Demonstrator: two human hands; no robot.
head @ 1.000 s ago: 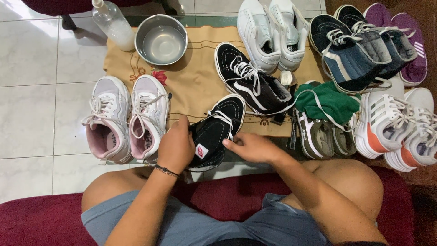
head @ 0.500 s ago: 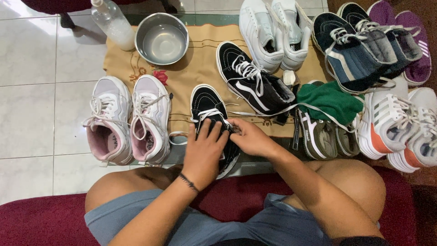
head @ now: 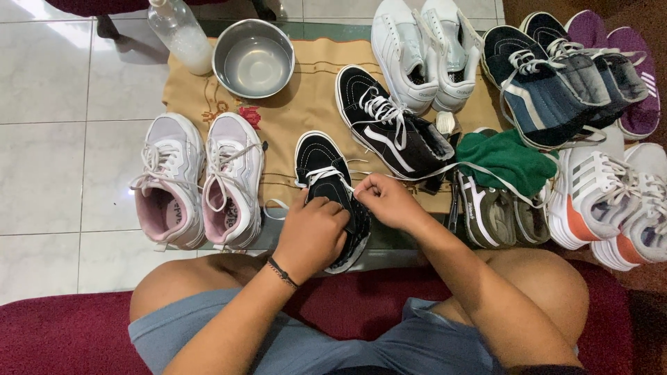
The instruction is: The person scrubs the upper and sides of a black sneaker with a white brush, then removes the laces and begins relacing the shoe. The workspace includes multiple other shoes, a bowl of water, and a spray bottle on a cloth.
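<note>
A tan cloth [head: 306, 111] is lying on the low tabletop [head: 389, 243], with many shoes around it. The black high-top sneaker [head: 323, 173] is sitting on the cloth's near edge, toe pointing away, next to its partner sneaker [head: 389, 128]. The left hand [head: 313, 232] is closing around the sneaker's ankle part, holding it still. The right hand [head: 385, 201] is pinching the white shoelace [head: 326, 172]. It looks best to keep the shoe steady and pull the lace gently and evenly.
</note>
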